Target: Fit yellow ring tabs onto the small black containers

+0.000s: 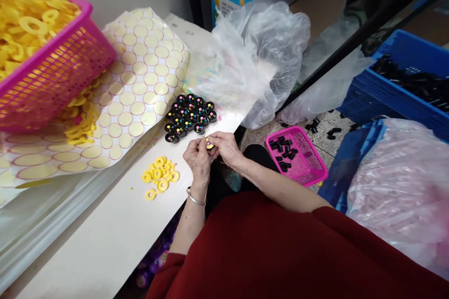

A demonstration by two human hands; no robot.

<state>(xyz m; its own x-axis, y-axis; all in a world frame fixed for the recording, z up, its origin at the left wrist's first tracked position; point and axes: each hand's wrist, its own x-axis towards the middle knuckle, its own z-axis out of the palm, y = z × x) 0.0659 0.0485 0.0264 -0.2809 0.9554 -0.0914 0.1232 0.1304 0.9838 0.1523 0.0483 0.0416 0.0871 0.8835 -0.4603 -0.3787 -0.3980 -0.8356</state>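
Observation:
My left hand and my right hand are pinched together at the table's edge around a small yellow ring piece. Just above them stands a cluster of several small black cups with coloured beads inside. A little pile of yellow foam rings lies on the white table to the left of my left hand, which wears a bracelet at the wrist.
A pink basket full of yellow rings rests tilted at the back left on a punched sticker sheet. A clear plastic bag lies behind the cups. On the floor sit a small pink basket with black parts and a blue crate.

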